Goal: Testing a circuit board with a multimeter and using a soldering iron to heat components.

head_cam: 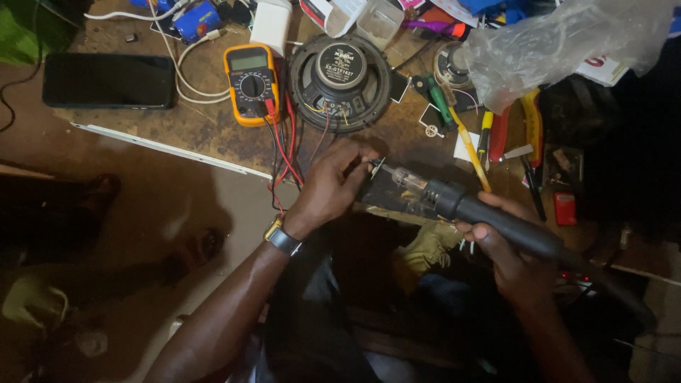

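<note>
We grip the hot-air tool [489, 216] by its black handle in our right hand [514, 259], its nozzle over the desk [213, 135] edge. Our left hand [330, 188] pinches a tiny part [374, 167] there; it looks light, fragile, best held by its edges.

Bare bench strip between multimeter [251, 83] and phone [108, 81]; speaker [339, 81], wires and tools crowding elsewhere.

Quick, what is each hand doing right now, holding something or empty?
Left hand: closed, pinching a small part at the tool's tip; what it is cannot be told.
Right hand: closed around the black handle of the hot-air tool.
</note>
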